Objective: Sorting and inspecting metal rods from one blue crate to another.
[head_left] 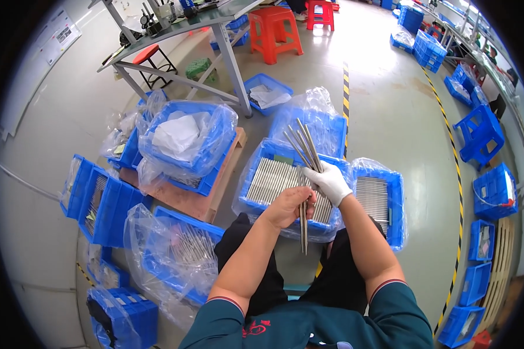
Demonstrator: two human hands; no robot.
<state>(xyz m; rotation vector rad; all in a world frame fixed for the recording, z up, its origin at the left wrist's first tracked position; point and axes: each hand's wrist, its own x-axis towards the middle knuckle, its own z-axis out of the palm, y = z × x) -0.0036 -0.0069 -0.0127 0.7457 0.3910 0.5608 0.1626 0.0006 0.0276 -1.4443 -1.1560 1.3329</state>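
Several at once, holding slim, straight, silver-coloured metal rods at the clock's centre, above a wide rectangular blue plastic box. Curling the bare left hand round the lower lengths, and clasping the upper lengths with the thumb and fingers of the white-gloved right hand, fanning the tips toward eleven and twelve o'clock. Not being able to tell, at the overlap, upper rods from lower ones. Judging from the present lay, probably being midway: having one bunch up in hand, out of every box, and seeing many more rods in the boxes around. Being unable to tell finished rods from waiting ones. Just below the grips, seeing the wide box packed with parallel rods, side by side. At four o'clock, seeing a narrower blue plastic box, likewise carrying rods in neat order. At eight o'clock, finding a film-draped blue plastic box, holding rods in a looser heap. At ten o'clock, seeing a bagged blue plastic box on a reddish-brown wooden pallet, containing a crumpled white sheet.
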